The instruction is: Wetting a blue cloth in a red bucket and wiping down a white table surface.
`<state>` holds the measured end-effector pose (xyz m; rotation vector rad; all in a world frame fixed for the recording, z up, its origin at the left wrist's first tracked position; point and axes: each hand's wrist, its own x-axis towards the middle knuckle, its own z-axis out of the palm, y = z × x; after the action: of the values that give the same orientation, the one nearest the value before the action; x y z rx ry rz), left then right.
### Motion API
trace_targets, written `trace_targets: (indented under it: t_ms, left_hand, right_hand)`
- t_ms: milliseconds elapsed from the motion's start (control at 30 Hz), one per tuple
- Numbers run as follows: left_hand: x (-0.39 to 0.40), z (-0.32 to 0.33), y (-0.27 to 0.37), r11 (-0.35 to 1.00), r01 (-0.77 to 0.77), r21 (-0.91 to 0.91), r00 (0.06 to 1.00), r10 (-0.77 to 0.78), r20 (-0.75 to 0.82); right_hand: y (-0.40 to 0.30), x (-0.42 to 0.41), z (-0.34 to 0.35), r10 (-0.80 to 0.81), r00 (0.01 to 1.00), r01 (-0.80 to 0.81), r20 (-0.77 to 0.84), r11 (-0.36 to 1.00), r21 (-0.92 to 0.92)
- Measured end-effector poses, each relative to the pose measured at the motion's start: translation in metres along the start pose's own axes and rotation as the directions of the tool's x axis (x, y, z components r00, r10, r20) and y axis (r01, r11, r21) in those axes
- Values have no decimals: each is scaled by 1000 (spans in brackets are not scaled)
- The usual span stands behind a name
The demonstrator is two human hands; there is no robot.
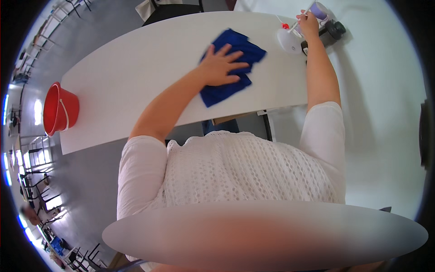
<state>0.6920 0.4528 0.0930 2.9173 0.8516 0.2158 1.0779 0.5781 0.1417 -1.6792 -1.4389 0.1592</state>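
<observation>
A dark blue cloth lies rumpled on the white table. My left hand presses flat on it with the fingers spread. At the table's far right end, my right hand has its fingers closed around a thin white stick or tube. Under that stick's lower end sits a rounded white object, with a small red item beside it. A purple mug stands just beyond my right hand, and a dark bottle lies to its right, partly hidden by my wrist.
A red bucket with a white handle is at the table's left end. A pale wall borders the right side. A black chair stands past the far edge. More chairs and tables line the room at far left.
</observation>
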Motion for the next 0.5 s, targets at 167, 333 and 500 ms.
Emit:
trace_targets:
  t_ms: [167, 333, 500]
  left_hand:
    - [-70, -5, -64, 899, 425, 103, 905, -423, -44]
    - [-147, -18, -92, 768, 633, 101, 774, -624, -108]
    - [-201, -12, -88, 721, 693, -14, 694, -673, -256]
  right_hand:
    - [-63, -25, 6, -81, 993, 73, 83, 993, 98]
    - [-124, -53, 27, -290, 954, 274, 78, 946, 175]
    - [-189, -98, 65, -366, 918, 332, 150, 919, 211]
